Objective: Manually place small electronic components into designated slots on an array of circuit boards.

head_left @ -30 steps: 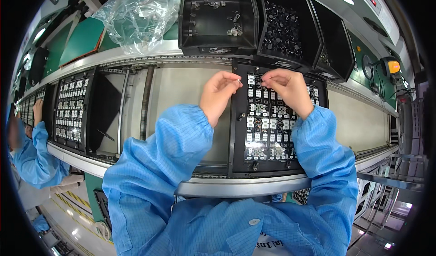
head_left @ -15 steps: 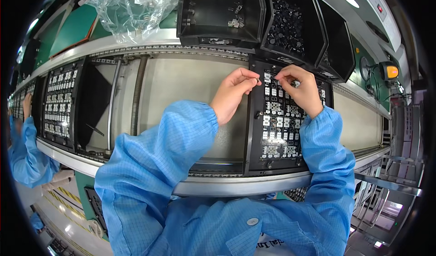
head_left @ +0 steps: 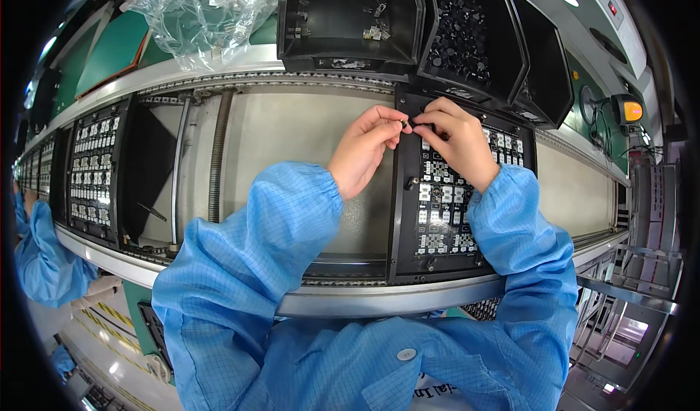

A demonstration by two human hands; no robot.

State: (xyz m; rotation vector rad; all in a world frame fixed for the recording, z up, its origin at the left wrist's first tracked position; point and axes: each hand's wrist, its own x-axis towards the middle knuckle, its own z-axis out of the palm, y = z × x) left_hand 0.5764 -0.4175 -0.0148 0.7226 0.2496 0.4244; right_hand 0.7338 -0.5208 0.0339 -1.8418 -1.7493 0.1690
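My left hand (head_left: 367,148) is closed in a pinch on a small dark component (head_left: 404,123) with a light-coloured edge. Close to its fingertips, my right hand (head_left: 458,140) is pinched too, its thumb and forefinger almost meeting the left's. What lies between the right fingers is too small to make out. Both hands hover over the upper left corner of a black fixture tray (head_left: 403,229). Rows of circuit boards (head_left: 441,194) with white and metallic parts fill this tray. The right hand hides some of the boards.
Beyond the tray stand a black bin (head_left: 328,17) with metal connectors, another bin (head_left: 458,43) with dark round parts, and a third bin (head_left: 543,68). A see-through plastic bag (head_left: 208,17) lies at far left. Down the conveyor is another tray (head_left: 95,170), near a co-worker's blue sleeve (head_left: 55,261).
My right hand has moved left, from over the boards to the left hand's fingertips. The left hand has shifted slightly left. The co-worker's hand at far left has lowered.
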